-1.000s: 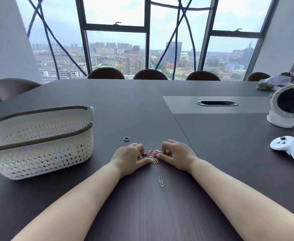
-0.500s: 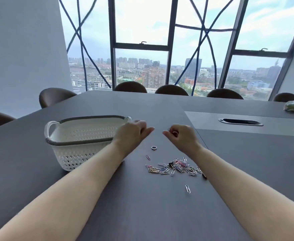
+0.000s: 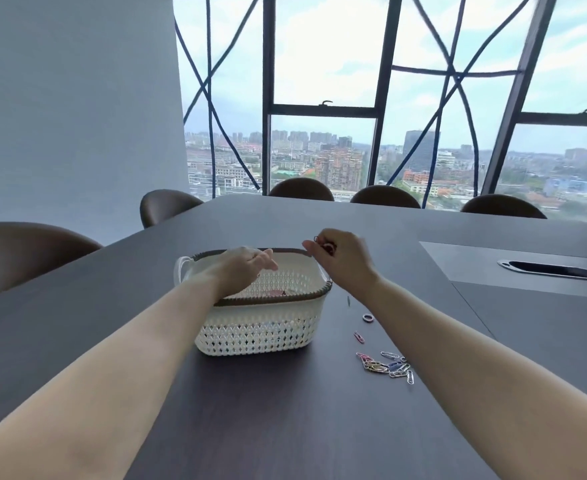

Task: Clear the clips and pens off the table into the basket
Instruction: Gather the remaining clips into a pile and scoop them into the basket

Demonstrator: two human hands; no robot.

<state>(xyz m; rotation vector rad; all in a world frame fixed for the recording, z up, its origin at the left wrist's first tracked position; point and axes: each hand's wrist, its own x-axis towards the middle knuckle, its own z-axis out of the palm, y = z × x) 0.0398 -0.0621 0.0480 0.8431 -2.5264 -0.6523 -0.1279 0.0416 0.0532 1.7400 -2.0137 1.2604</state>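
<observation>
A white lattice basket [image 3: 257, 332] with a brown rim stands on the dark table. Over its opening my left hand [image 3: 242, 270] hangs with fingers loosely spread; something small sits by the palm, and a few coloured items lie inside the basket. At the basket's far right rim my right hand [image 3: 340, 254] is closed on a pinch of paper clips [image 3: 325, 244]. A pile of coloured paper clips [image 3: 387, 365] lies on the table to the basket's right, with a lone pink clip [image 3: 358, 336] and a small ring [image 3: 367, 318] nearby.
Brown chairs [image 3: 300, 188] line the far and left edges of the table [image 3: 285, 427]. A grey panel with an oval cable slot [image 3: 552, 270] is set in the tabletop at the right. Tall windows stand behind.
Both hands lifted off the clip pile and travelled left to the basket. The left hand has opened over it; the right one still grips clips. My view turned left and up.
</observation>
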